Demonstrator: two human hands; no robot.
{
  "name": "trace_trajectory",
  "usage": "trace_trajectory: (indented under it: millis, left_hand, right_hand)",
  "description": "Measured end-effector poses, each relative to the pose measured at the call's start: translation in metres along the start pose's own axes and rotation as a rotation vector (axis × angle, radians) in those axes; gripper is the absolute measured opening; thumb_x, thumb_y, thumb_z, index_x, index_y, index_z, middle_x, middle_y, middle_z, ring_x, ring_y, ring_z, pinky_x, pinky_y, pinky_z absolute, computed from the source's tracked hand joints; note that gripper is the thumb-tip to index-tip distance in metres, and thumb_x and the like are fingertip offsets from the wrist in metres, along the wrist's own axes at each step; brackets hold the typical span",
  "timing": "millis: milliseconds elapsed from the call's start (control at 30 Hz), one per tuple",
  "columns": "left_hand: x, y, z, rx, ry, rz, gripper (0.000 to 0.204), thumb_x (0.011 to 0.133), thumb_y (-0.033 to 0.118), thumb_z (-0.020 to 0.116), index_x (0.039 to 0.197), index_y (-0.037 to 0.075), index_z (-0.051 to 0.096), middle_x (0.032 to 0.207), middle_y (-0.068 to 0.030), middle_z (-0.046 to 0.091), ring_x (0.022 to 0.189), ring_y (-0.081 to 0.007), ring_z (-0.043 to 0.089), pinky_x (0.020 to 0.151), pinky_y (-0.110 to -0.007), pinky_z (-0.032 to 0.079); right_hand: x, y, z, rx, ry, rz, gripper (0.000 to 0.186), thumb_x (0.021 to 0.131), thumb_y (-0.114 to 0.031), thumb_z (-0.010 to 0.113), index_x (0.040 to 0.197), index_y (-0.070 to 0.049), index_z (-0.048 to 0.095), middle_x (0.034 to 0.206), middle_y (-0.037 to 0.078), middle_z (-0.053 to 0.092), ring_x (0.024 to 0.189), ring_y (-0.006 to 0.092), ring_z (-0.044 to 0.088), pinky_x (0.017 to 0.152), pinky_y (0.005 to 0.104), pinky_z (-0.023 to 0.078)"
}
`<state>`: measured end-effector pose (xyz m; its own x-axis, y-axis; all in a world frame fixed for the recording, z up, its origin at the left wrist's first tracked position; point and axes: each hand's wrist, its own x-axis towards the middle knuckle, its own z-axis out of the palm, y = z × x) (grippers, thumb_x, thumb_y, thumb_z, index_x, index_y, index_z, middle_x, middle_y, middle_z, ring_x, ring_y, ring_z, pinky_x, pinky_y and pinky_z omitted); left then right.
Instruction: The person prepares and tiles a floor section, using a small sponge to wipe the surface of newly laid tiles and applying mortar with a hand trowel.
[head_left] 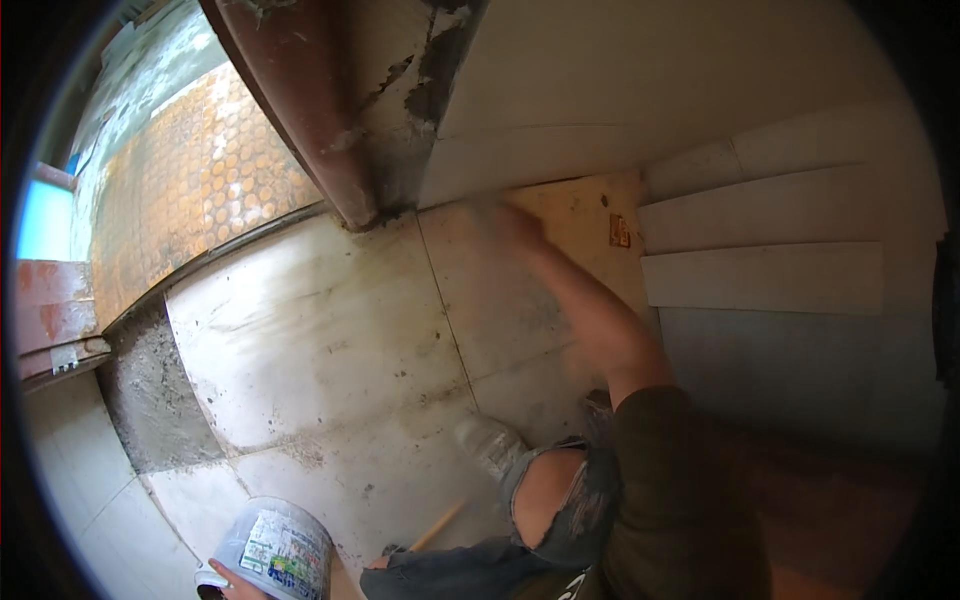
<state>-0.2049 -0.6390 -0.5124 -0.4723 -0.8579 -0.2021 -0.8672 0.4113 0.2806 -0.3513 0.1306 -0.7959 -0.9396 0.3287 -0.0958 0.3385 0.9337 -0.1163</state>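
Observation:
At the lower left, my left hand (236, 582) grips the rim of a light grey plastic bucket (283, 550) with a printed label. The bucket is tilted, and what it holds does not show. My right arm stretches forward over the floor tiles (320, 330). My right hand (515, 228) is low, near the base of the far wall, and smeared by motion. A greyish blur lies beside its fingers, and I cannot make out what it is. Dust and crumbs of dirt are scattered on the pale tiles.
A reddish-brown door frame post (310, 110) stands at the doorway. Beyond it lies a floor with a yellow-brown round pattern (225, 170). A rough cement patch (155, 385) breaks the tiling at left. By my knees is a wooden handle (440, 525). Pale panels (765, 277) line the right wall.

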Motion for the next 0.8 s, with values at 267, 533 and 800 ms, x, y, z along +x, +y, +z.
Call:
trace_trajectory:
  millis: [267, 533, 800]
  left_hand:
    - [0.011, -0.021, -0.029, 0.036, 0.073, 0.067, 0.094, 0.076, 0.074, 0.048, 0.119, -0.010, 0.054, 0.115, -0.0241, 0.059, 0.105, -0.0344, 0.057, 0.093, -0.038, 0.042]
    - [0.008, -0.003, 0.005, -0.038, -0.061, 0.042, 0.093, 0.076, 0.074, 0.049, 0.118, -0.009, 0.055, 0.116, -0.0235, 0.059, 0.105, -0.0344, 0.058, 0.092, -0.038, 0.044]
    - [-0.024, 0.024, -0.002, -0.024, 0.072, 0.086, 0.090, 0.078, 0.071, 0.050, 0.117, -0.009, 0.055, 0.119, -0.0235, 0.057, 0.106, -0.0341, 0.057, 0.092, -0.038, 0.043]
  right_hand:
    - [-0.020, -0.085, -0.047, 0.334, -0.104, 0.166, 0.039, 0.092, -0.036, 0.047, 0.108, -0.004, 0.061, 0.104, 0.011, 0.066, 0.095, 0.0247, 0.063, 0.083, 0.0397, 0.049]
    - [-0.018, -0.049, -0.043, 0.257, -0.020, 0.215, 0.033, 0.091, -0.032, 0.050, 0.107, -0.005, 0.061, 0.103, 0.013, 0.064, 0.093, 0.0254, 0.062, 0.080, 0.0406, 0.049]
    - [-0.011, -0.106, -0.093, 0.180, -0.324, 0.188, 0.033, 0.090, -0.023, 0.049, 0.117, -0.005, 0.055, 0.117, 0.017, 0.057, 0.109, 0.0328, 0.055, 0.088, 0.0446, 0.046]
